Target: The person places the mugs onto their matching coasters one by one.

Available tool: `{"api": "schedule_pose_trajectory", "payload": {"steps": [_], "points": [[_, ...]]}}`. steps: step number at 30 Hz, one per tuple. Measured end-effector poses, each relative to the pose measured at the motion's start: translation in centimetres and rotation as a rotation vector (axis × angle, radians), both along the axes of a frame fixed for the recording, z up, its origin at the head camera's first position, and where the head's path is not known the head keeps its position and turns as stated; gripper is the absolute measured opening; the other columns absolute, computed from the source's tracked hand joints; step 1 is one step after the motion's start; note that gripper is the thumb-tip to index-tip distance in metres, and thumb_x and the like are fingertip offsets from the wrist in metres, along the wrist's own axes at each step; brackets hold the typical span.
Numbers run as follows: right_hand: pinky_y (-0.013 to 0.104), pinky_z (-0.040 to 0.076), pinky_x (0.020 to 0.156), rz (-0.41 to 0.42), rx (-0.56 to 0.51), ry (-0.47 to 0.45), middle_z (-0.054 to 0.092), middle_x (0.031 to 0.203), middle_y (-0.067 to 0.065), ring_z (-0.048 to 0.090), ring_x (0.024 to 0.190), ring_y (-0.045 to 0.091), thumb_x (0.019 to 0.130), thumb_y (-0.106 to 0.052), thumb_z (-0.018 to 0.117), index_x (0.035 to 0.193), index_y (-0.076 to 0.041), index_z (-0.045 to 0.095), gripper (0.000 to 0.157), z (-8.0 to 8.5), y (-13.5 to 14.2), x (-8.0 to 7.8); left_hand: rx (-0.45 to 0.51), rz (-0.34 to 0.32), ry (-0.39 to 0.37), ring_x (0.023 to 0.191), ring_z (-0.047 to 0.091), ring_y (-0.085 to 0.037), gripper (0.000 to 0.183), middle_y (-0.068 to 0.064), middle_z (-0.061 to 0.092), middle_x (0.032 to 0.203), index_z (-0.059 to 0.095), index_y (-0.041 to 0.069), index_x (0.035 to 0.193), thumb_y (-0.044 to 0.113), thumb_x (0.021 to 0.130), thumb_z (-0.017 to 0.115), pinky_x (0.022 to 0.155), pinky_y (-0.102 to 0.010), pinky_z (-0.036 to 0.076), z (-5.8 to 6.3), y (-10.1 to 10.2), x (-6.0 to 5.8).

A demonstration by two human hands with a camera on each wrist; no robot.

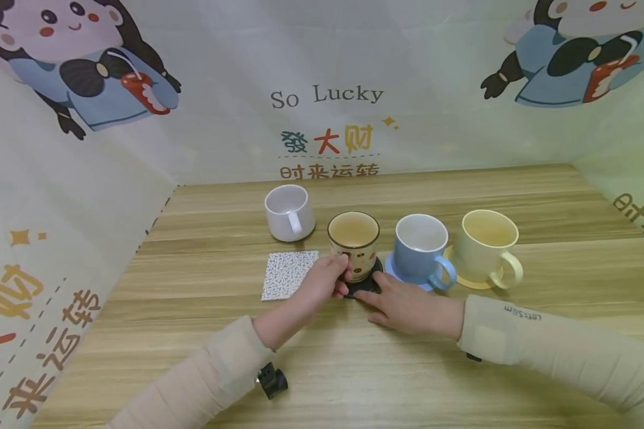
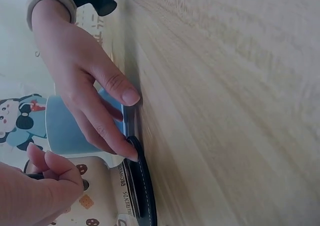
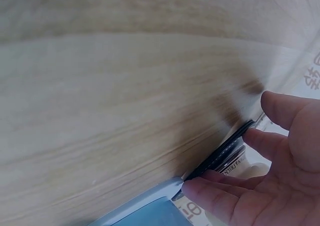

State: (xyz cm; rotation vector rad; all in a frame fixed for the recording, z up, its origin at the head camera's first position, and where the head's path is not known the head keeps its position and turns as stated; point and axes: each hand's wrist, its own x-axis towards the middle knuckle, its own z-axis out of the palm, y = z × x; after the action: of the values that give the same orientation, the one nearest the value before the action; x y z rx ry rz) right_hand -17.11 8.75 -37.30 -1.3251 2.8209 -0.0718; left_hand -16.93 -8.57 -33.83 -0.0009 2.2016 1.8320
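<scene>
Left wrist view shows pale stitches on the round black coaster; head view doesn't. The left hand grips the cream patterned cup. The right hand, fingers spread, touches the coaster.

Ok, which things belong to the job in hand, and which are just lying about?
In the job, seemingly:
patterned cup, in the left grip
black coaster under it, touched by right grip

Not being handled:
white mug
speckled coaster
blue mug on blue coaster
yellow mug on yellow coaster
</scene>
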Motion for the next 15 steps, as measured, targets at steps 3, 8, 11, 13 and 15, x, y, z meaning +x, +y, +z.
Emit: {"api": "schedule_pose_trajectory", "payload": {"steps": [3, 8, 11, 13, 15], "points": [[0.040, 0.051, 0.065, 0.006, -0.002, 0.011, 0.048, 0.108, 0.022, 0.054, 0.087, 0.028, 0.089, -0.031, 0.058, 0.126, -0.010, 0.055, 0.042, -0.07, -0.02, -0.01, -0.001, -0.013, 0.001, 0.056, 0.045, -0.006, 0.032, -0.002, 0.049, 0.078, 0.052, -0.008, 0.100, 0.020, 0.099, 0.035, 0.053, -0.018, 0.041, -0.23, 0.12, 0.16], [0.041, 0.051, 0.068, 0.014, -0.004, 0.013, 0.048, 0.110, 0.022, 0.054, 0.089, 0.029, 0.089, -0.030, 0.058, 0.126, -0.010, 0.054, 0.043, -0.14, 0.01, -0.08, 0.008, -0.035, -0.010, 0.057, 0.045, -0.006, 0.031, -0.001, 0.049, 0.078, 0.051, -0.008, 0.101, 0.018, 0.099, 0.034, 0.054, -0.017, 0.041, -0.59, 0.19, 0.44], [0.041, 0.051, 0.069, 0.019, -0.011, 0.015, 0.048, 0.110, 0.022, 0.055, 0.090, 0.029, 0.089, -0.030, 0.059, 0.126, -0.010, 0.055, 0.043, -0.26, 0.02, -0.14, 0.014, -0.037, -0.008, 0.058, 0.045, -0.006, 0.031, -0.001, 0.049, 0.078, 0.051, -0.008, 0.100, 0.019, 0.100, 0.034, 0.054, -0.018, 0.041, -0.76, 0.12, 0.52], [0.041, 0.051, 0.070, 0.020, -0.015, 0.018, 0.048, 0.109, 0.022, 0.054, 0.091, 0.029, 0.088, -0.030, 0.059, 0.126, -0.010, 0.055, 0.043, -0.28, 0.03, -0.14, 0.014, -0.039, -0.004, 0.057, 0.045, -0.006, 0.031, -0.001, 0.049, 0.078, 0.051, -0.007, 0.100, 0.019, 0.099, 0.034, 0.054, -0.018, 0.041, -0.86, 0.09, 0.51], [0.041, 0.051, 0.070, 0.020, -0.015, 0.020, 0.048, 0.109, 0.022, 0.054, 0.091, 0.029, 0.088, -0.030, 0.059, 0.126, -0.010, 0.055, 0.043, -0.25, 0.03, -0.09, 0.017, -0.041, -0.004, 0.057, 0.045, -0.006, 0.031, -0.001, 0.049, 0.078, 0.051, -0.007, 0.100, 0.019, 0.100, 0.034, 0.054, -0.018, 0.041, -0.90, 0.08, 0.50]]}}
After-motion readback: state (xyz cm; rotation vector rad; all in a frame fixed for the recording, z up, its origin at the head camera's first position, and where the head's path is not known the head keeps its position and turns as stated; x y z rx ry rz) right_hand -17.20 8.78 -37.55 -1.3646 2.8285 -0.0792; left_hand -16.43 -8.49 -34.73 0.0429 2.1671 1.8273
